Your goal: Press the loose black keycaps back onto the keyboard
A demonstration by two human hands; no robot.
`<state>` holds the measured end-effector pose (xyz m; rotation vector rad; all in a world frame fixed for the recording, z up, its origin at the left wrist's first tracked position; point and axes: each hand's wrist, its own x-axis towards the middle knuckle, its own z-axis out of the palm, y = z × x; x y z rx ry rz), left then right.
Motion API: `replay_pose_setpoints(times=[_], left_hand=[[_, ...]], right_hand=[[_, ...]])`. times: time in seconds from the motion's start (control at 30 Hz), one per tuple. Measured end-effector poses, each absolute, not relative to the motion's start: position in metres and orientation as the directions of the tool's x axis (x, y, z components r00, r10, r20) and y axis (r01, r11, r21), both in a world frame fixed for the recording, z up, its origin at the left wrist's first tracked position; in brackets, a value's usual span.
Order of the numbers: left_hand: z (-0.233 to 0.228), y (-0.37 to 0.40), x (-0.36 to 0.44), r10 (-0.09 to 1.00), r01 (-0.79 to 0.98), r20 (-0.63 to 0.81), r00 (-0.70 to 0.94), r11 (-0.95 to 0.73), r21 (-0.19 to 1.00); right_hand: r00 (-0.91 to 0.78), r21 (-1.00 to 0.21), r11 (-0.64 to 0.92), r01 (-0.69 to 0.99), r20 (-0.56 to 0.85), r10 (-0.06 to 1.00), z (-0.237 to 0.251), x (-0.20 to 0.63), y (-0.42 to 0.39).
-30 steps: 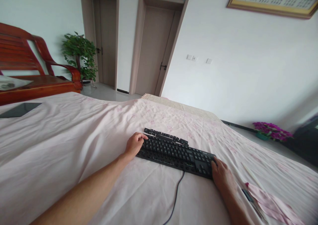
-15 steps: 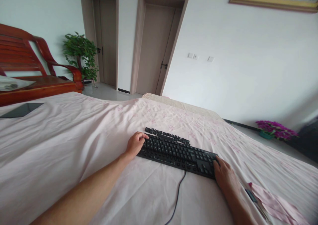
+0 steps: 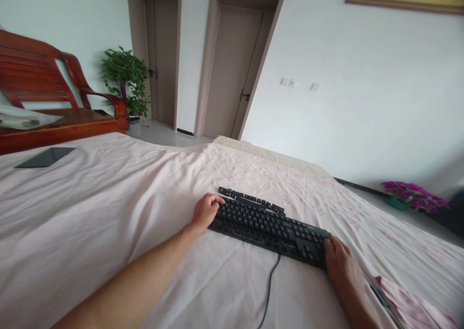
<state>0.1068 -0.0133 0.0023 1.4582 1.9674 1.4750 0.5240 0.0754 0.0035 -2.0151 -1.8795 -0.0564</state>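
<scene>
A black keyboard [image 3: 261, 222] lies on the pink bedsheet, its near strip showing bare sockets where keycaps are off. Loose keycaps [image 3: 250, 198] are lined up in a row just beyond its far edge. At the keyboard's left end my left hand [image 3: 207, 212] is closed, with curled fingers gripping the edge. My right hand [image 3: 342, 259] is wrapped over the right end, fingertips on top of the frame. A black cable [image 3: 270, 288] trails from the near side towards me.
Right of my right arm lie a pink cloth [image 3: 409, 300] and a dark-handled tool [image 3: 380, 296]. A black tablet-like slab [image 3: 46, 157] rests on the bedsheet [image 3: 145, 198] at far left. Beyond stand a wooden bench [image 3: 68, 118] and a potted plant [image 3: 126, 80].
The whole view has shifted slightly, so everything sits a little further right. Both hands keep their places at the ends of the keyboard.
</scene>
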Motion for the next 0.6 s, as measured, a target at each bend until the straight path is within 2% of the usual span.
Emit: replay_pose_setpoints(times=[0.13,0.23,0.4,0.47,0.6], left_hand=[[0.004,-0.015,0.106,0.832,0.533,0.318,-0.455,-0.032,0.845],[0.003,-0.015,0.106,0.832,0.525,0.314,-0.458,-0.031,0.85],[0.002,-0.014,0.105,0.825,0.507,0.313,-0.469,-0.039,0.861],[0.002,-0.014,0.104,0.821,0.495,0.314,-0.477,-0.044,0.868],[0.003,-0.015,0.102,0.811,0.463,0.308,-0.498,-0.052,0.885]], right_hand=[[0.077,-0.187,0.02,0.982,0.497,0.864,0.011,0.513,0.062],[-0.015,-0.116,0.099,0.988,0.571,0.821,0.019,0.491,0.05],[-0.351,-0.043,0.423,0.905,0.486,0.8,0.031,0.433,0.038],[-0.502,-0.033,0.573,0.819,0.444,0.742,0.037,0.404,0.037],[-0.616,-0.048,0.699,0.713,0.434,0.658,0.055,0.339,0.047]])
